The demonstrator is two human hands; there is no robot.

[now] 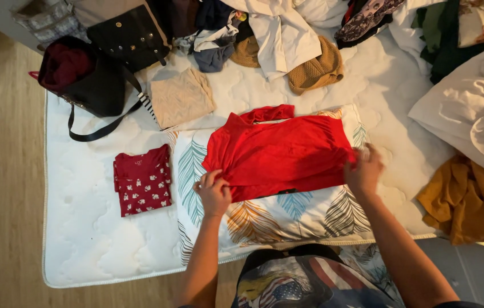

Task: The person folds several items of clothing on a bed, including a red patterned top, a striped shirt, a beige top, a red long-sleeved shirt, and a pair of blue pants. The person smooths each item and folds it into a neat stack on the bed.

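Right now the plain red cloth garment (279, 151) lies flat atop a white leaf-printed pillow (287, 214), its long axis running left to right between both hands. The left hand (214, 193) pinches its lower-left edge; the right hand (363, 169) grips its right end, equally close.

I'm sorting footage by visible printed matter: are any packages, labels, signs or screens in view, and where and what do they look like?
No packages, signs or screens.
Small pale neck label: on the folded dark red patterned top lying on the white quilted mattress, left of the left hand; too small to make out.
The plain red shirt held by both hands, the right hand at its right edge, shows no label.
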